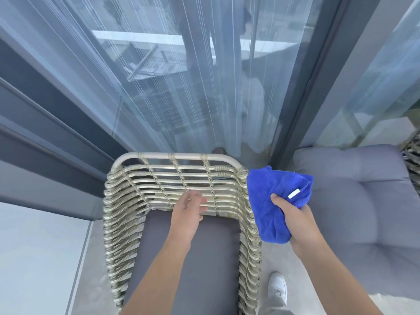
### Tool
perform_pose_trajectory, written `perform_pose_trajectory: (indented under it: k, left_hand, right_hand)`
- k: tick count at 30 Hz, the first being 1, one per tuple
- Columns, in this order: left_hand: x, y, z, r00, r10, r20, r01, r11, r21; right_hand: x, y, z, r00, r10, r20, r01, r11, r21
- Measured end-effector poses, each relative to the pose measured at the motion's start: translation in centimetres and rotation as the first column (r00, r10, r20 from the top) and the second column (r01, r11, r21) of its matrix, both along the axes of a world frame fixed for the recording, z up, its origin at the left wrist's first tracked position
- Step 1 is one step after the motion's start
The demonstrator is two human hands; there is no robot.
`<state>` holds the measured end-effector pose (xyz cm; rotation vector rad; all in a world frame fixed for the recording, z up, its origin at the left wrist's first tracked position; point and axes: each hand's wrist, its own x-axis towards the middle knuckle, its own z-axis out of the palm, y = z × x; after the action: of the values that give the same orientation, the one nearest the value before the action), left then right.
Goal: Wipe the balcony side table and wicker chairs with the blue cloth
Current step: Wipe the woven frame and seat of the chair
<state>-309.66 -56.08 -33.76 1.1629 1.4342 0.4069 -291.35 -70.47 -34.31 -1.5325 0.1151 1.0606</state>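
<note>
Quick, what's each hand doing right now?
Left hand: open, holding nothing, fingers at the wicker chair back.
Right hand: gripping the bunched blue cloth.

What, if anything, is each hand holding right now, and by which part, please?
The right hand grips the bunched blue cloth around its lower middle. The left hand holds nothing, open over the chair back.
</note>
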Motion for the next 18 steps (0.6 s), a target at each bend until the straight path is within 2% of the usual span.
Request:
perform_pose_trajectory:
  k: [5,12,18]
  left_hand:
    - [-1.5,-0.6,0.4,0.999,0.022,0.025,-0.022,1.0,-0.021]
    - [-5.8,-0.7,1.2,0.999,-0.032,0.017,0.033,0.999,-0.013]
    - [-10.6,0.3,1.5,0.999,0.003,0.039,-0.003,1.0,-0.016]
  right_hand:
    - [-1.5,0.5,0.9,1.0,0.024,0.014,-0.024,0.999,0.022]
    - [-6.2,0.6,2.6,1.0,-0.006,0.024,0.004,0.997,0.079]
    - [-10.7,1.4,3.3,0.999,0.029,0.032,-0.031,0.997,0.069]
